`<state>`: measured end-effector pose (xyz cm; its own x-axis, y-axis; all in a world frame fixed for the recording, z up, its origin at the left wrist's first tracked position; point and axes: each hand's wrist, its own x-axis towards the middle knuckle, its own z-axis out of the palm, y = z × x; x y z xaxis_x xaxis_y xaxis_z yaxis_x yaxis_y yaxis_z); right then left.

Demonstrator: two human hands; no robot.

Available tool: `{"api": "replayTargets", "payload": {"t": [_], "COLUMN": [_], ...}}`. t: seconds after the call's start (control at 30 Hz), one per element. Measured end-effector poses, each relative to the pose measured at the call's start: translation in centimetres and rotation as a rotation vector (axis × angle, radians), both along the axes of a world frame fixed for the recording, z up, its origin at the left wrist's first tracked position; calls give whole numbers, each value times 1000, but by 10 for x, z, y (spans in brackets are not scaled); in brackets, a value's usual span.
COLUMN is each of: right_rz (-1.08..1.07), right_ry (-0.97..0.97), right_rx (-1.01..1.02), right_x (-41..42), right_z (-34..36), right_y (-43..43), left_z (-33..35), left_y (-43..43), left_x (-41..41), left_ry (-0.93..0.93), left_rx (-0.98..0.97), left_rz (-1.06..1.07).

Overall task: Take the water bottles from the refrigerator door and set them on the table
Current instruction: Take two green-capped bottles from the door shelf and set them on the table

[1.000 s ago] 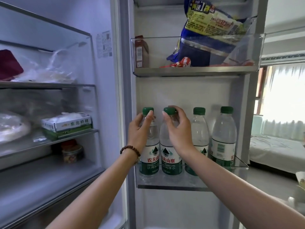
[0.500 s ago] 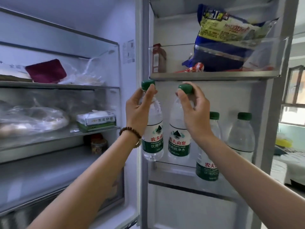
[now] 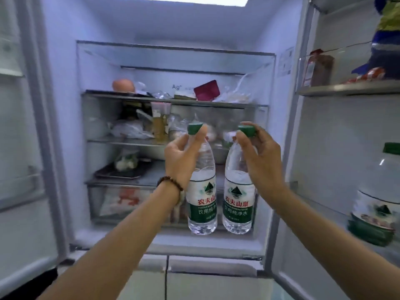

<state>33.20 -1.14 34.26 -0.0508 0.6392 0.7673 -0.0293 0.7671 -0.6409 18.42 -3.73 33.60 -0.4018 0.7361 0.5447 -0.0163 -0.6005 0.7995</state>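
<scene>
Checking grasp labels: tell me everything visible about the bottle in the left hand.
The bottle is clear plastic, filled with water, with a green cap and a white-and-green label bearing red characters. It is held roughly upright in the air before the open refrigerator. The left hand grips its neck just below the cap; nothing else visibly touches it.

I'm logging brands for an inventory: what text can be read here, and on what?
"农夫山泉" / "饮用纯净水": right bottle, held by the right hand.
"农夫山" / "饮用纯", rest turned away: left bottle, held by the left hand.
"Ag+": fridge back wall.
Too blurred to read: wall sticker, door bottle, blue bag, the labels' small print.
</scene>
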Motion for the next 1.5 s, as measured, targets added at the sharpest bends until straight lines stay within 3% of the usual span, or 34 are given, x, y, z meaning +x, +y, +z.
{"api": "replayTargets", "payload": {"t": [0.23, 0.5, 0.67, 0.93, 1.17, 1.5], "right_rz": [460, 916, 1091, 1229, 1290, 1300], "right_ry": [-65, -50, -17, -16, -79, -317], "right_rx": [-20, -80, -186, -295, -304, -278], "right_x": [-139, -313, -409, -573, -695, -892], "right_z": [-18, -26, -40, -64, -84, -128], "right_y": [-72, -212, -307, -459, -515, -492], "left_z": [-18, -27, -39, -55, -76, -113], "left_y": [-128, -320, -438, -607, -665, -644], "left_x": [-116, -246, -323, -451, -559, -736], "left_ry": [80, 96, 2, -36, -26, -3], "left_rx": [-71, -103, -114, -214, -233, -328], "left_rz": [452, 843, 1069, 1217, 1293, 1349]}}
